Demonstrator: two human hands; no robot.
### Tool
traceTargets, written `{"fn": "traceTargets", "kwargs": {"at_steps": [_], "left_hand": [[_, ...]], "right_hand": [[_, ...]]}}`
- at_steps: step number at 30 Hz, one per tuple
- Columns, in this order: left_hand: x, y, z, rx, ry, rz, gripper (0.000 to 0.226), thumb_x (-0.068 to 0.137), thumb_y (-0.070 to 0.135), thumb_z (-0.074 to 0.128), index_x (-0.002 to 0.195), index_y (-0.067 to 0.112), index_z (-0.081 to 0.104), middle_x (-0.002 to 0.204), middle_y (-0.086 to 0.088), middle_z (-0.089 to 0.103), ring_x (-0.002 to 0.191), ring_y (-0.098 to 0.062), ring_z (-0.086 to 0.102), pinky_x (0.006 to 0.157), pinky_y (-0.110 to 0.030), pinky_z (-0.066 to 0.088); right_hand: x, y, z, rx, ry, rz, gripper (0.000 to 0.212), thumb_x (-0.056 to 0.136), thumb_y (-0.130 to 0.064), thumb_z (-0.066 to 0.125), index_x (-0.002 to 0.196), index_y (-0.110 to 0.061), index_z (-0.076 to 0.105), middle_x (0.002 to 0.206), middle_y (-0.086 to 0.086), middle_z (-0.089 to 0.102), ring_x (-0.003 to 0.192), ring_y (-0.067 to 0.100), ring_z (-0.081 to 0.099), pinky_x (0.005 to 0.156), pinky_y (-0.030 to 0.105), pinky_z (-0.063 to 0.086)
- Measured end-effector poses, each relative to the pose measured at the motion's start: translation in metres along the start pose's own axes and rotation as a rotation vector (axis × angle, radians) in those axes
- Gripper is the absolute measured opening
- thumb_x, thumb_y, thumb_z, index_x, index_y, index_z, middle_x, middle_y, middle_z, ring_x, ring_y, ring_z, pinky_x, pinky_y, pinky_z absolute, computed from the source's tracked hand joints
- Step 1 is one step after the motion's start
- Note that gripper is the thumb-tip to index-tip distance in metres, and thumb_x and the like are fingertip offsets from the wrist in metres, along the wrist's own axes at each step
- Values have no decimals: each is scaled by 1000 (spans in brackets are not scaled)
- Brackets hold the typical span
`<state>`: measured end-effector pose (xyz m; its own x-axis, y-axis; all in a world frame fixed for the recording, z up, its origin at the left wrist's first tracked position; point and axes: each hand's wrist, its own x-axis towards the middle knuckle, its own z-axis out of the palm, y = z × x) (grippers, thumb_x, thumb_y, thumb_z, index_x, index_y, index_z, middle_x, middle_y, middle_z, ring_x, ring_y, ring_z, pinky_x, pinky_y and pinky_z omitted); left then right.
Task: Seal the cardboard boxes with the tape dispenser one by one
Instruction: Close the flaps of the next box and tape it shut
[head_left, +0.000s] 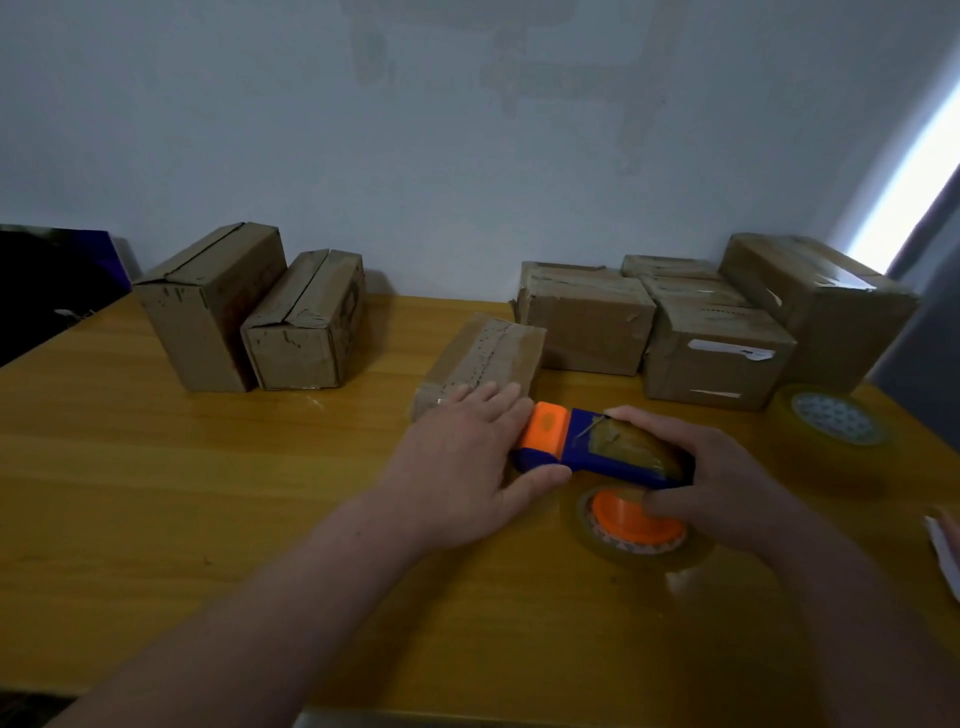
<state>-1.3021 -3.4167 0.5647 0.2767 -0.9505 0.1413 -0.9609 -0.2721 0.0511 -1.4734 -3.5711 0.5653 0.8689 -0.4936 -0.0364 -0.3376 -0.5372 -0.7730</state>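
On the desk, the nearest box lies just beyond the left grip, whose straight fingers rest on its near end, likely to steady it. The right grip curls round the tape dispenser, which is held between both grips, seemingly ready for taping.

Perhaps a packing room: cardboard boxes crowd a table.
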Motion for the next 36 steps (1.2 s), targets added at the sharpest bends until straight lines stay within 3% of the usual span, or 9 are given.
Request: {"fn": "traceTargets", "kwargs": {"at_steps": [7,12,16,20,23,26,29,33,36], "left_hand": [[0,-18,-6,-85,22,48,85,84,77,2,149,27,25,154,6,30,140,-9,26,110,-26,22],[-3,-46,-2,-258,107,60,79,82,62,3,142,25,41,148,6,40,137,-5,31,108,-20,19],[-1,-51,0,-328,133,68,75,84,57,7,137,23,48,143,5,46,131,0,34,103,-17,22],[3,-52,1,-339,152,49,74,85,57,9,133,24,53,139,7,50,123,9,34,89,3,17],[5,-51,0,-339,150,36,74,85,58,8,132,25,54,138,9,52,120,11,35,83,7,18],[6,-48,-1,-326,146,35,74,84,57,7,131,26,55,137,10,52,122,8,39,84,3,20],[7,-46,-4,-308,136,21,76,82,58,6,131,27,55,137,10,52,127,-2,44,91,-12,32],[6,-47,-9,-333,123,-21,75,81,63,8,130,30,55,136,11,53,124,-6,49,97,-26,43],[6,-43,-10,-363,135,-48,77,79,66,12,125,27,60,132,11,56,113,-12,59,91,-35,49]], "right_hand": [[3,-5,15,21,56,-9,78,72,-5,74,127,-51,42,112,-19,49,84,3,56,55,9,44],[11,-12,33,-94,100,3,83,73,-16,75,138,-49,35,120,-10,48,84,5,52,53,11,39],[5,-15,31,-126,73,0,82,73,-24,76,139,-50,33,111,-12,51,80,5,55,50,11,42],[-6,-15,21,-60,69,-2,80,72,-24,78,137,-49,38,106,-20,50,82,6,58,55,13,46],[-17,-16,8,-89,62,-21,80,72,-25,79,131,-55,34,103,-18,51,79,7,59,55,15,48],[-22,-18,-1,-115,40,-30,77,72,-26,79,124,-59,32,97,-13,55,78,14,61,61,23,53],[-22,-18,-5,-164,-5,-30,78,73,-29,78,126,-59,29,98,-11,55,76,14,61,58,19,52],[-30,-12,-18,-133,-14,-28,74,71,-28,80,121,-61,35,103,-11,60,83,16,65,73,35,58],[-26,-12,-15,-182,-56,0,74,73,-27,78,129,-53,38,102,-11,58,80,15,63,67,28,57]]}}
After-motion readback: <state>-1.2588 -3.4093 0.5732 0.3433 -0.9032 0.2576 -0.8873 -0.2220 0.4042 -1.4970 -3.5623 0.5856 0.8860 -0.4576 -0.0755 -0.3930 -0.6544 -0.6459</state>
